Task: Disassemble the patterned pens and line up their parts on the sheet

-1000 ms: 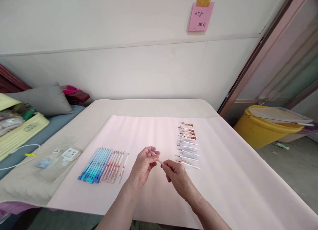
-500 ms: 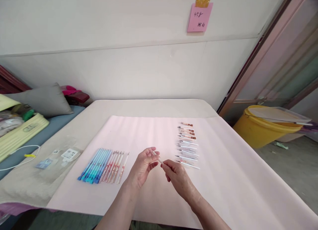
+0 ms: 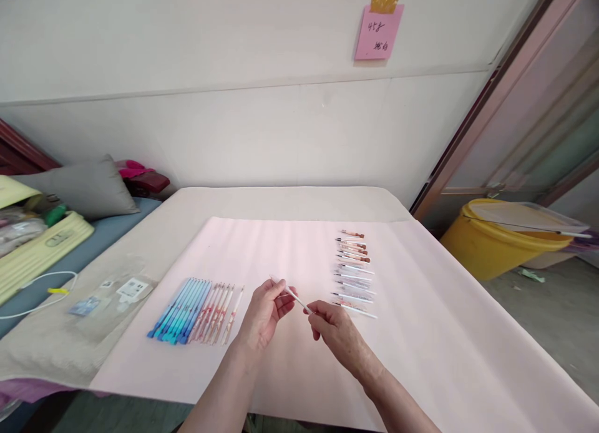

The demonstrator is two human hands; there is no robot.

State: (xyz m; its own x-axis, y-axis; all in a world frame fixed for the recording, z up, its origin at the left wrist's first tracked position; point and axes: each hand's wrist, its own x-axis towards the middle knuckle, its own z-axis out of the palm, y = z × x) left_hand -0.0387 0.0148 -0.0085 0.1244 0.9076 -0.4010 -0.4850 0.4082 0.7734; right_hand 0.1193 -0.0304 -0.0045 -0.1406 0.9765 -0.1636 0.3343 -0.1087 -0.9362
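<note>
A slim white pen (image 3: 297, 299) slants between my two hands above the pale pink sheet (image 3: 281, 246). The fingertips of my left hand (image 3: 261, 316) pinch its upper part, with the other fingers loosely curled. At its lower end, the thumb and fingers of my right hand (image 3: 336, 328) are closed round it; that end is hidden. To the left of my hands lie blue pens (image 3: 181, 311) side by side, adjoined by several white pens with pink-red patterns (image 3: 218, 314). Beyond my right hand, brown-ended pens (image 3: 354, 252) and white pens (image 3: 354, 285) lie in a column.
A clear plastic bag (image 3: 112, 305) with labels rests on the cream cover at left. Farther left are a grey cushion (image 3: 96, 189) and a yellow container (image 3: 51, 246). A yellow bucket (image 3: 496, 246) stands on the floor at right. The white wall (image 3: 262, 133) rises behind the table.
My hands have drawn slightly apart, and more of the white pen shows between them. My left fingers have closed in on its upper part. The laid-out pens have not moved.
</note>
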